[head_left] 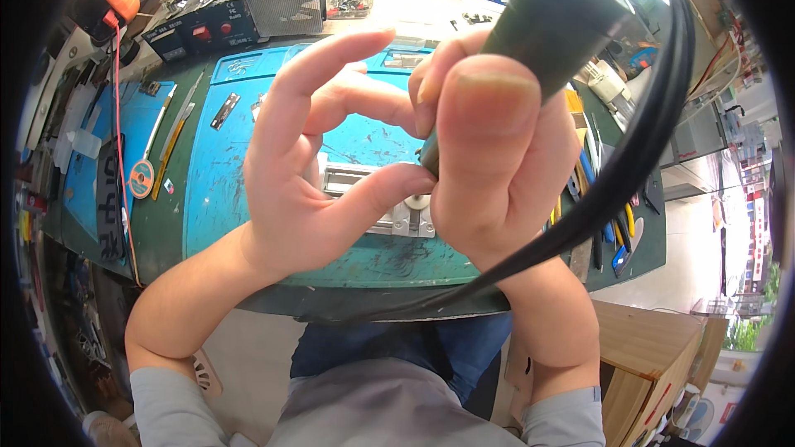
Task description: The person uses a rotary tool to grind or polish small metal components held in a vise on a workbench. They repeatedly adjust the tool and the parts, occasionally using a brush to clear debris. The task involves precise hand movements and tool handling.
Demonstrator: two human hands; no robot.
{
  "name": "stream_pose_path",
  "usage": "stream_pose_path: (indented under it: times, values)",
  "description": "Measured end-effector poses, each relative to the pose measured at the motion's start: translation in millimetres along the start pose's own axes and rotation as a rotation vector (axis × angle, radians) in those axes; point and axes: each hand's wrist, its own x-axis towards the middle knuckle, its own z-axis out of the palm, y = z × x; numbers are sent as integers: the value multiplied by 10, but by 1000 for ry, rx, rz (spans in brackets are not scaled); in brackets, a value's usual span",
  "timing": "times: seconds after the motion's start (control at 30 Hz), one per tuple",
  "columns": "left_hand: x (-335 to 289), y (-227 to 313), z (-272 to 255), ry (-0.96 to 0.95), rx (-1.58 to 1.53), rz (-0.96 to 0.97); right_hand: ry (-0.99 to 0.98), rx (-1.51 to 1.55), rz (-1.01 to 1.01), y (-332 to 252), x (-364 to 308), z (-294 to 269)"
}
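Work bench (163,228), dark green top, fills most of the view. Blue mat (219,199) lies on its middle, prob. to give a flat spot w/ bench gear kept around the rim. Black box (211,29) w/ red switch stands just behind mat's far L corner, prob. to leave the mid area free but stay in reach. Dark tube (551,21) is held up in the air above mat's R half, tilted, top end near the camera; looks lifted for a close look or to work at its low end. Thick black cable (617,186) sweeps past mat's R side & down across its near edge; can't tell for sure if it joins the tube. Metal clamp (407,225) sits on mat approx. mid, partly hidden by the hands. Pliers (623,228) lie R of mat, apparently grouped for an easy grab. Yellow knife (169,155) & orange reel (142,178) are L of mat, off the work spot.

R hand (497,145): closed round the tube's lower part, thumb up toward camera, firm-looking grip. L hand (302,149): half open, C-shaped, thumb & forefinger tips at the tube's low end; can't tell if pinching it or only touching. Other L fingers curl loosely.
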Motion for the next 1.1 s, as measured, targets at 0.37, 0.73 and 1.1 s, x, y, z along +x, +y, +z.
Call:
stream_pose_path:
  times: [0.37,0.73,1.1]
  values:
    - [-25,26,-30,-62,-59,-104,-47,18,-14,31,-1,-35]
    - [-26,20,-39,-64,-23,-98,-42,11,22,0,4,-29]
    - [-40,30,-45,-76,-39,-123,-29,11,11,17,-2,-20]
